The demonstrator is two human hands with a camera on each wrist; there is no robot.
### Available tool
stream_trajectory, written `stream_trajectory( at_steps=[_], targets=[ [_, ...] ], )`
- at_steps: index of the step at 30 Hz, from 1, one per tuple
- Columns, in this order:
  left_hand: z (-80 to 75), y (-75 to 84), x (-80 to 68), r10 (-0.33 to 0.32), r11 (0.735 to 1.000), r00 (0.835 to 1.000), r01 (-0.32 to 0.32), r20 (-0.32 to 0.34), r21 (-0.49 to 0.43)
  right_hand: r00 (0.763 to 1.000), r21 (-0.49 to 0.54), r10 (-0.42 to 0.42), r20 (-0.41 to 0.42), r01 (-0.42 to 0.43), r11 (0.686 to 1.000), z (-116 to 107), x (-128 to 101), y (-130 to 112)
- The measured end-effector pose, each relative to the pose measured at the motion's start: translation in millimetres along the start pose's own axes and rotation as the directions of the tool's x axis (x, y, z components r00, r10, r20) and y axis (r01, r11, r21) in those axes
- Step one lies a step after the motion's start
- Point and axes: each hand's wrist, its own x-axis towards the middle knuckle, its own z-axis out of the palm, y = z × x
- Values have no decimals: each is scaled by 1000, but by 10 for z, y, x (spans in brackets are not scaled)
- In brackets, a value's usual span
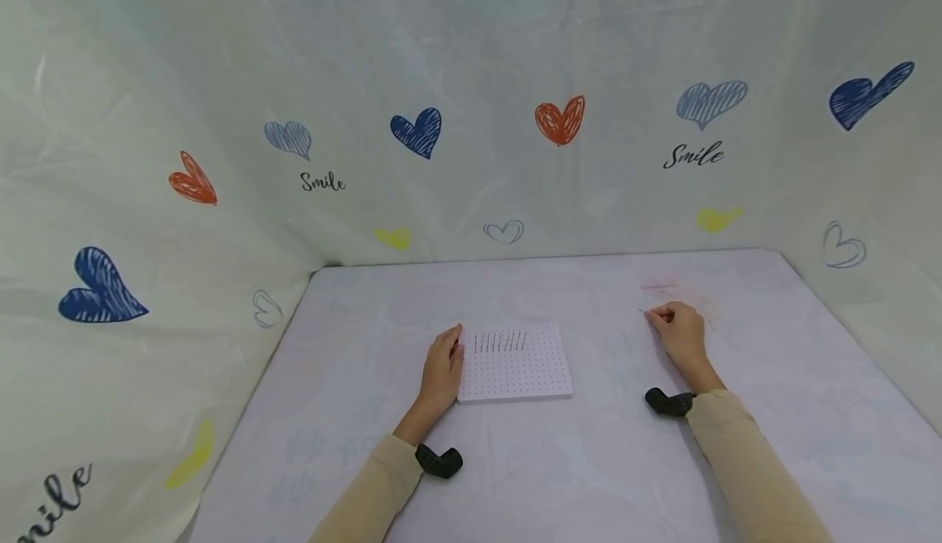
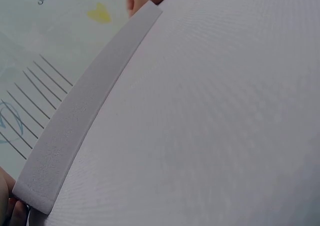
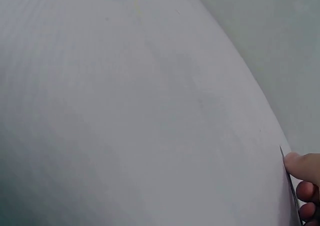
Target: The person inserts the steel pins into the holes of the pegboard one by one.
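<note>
A white board with a grid of small holes (image 1: 515, 371) lies on the table in the head view. Several thin dark pins (image 1: 500, 342) stand in a row near its far edge; they also rise behind the board's side wall (image 2: 85, 105) in the left wrist view. My left hand (image 1: 441, 367) holds the board at its left edge, fingers partly hidden. Off to the right, away from the board, my right hand (image 1: 679, 334) pinches a thin dark pin (image 3: 291, 186) between thumb and fingers. The pin's tip points out past the thumb.
A pale, faintly printed cloth covers the table (image 1: 353, 322), with a faint reddish patch (image 1: 666, 285) beyond the right hand. White sheeting (image 1: 471, 52) with printed hearts and lettering hangs behind and at both sides. Each wrist wears a black camera mount (image 1: 439, 463).
</note>
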Motion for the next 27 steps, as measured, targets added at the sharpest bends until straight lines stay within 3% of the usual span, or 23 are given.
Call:
stream_trajectory(
  at_steps=[11,27],
  targets=[
    [-23,18,-15,-6,1000,1000,6,11,-11,999,6,0,53,0,1000,-43,6,42],
    [6,30,11,-22,1000,1000,22,16,-18,989,-21,-123,87,125,992,-35,67,38]
  ],
)
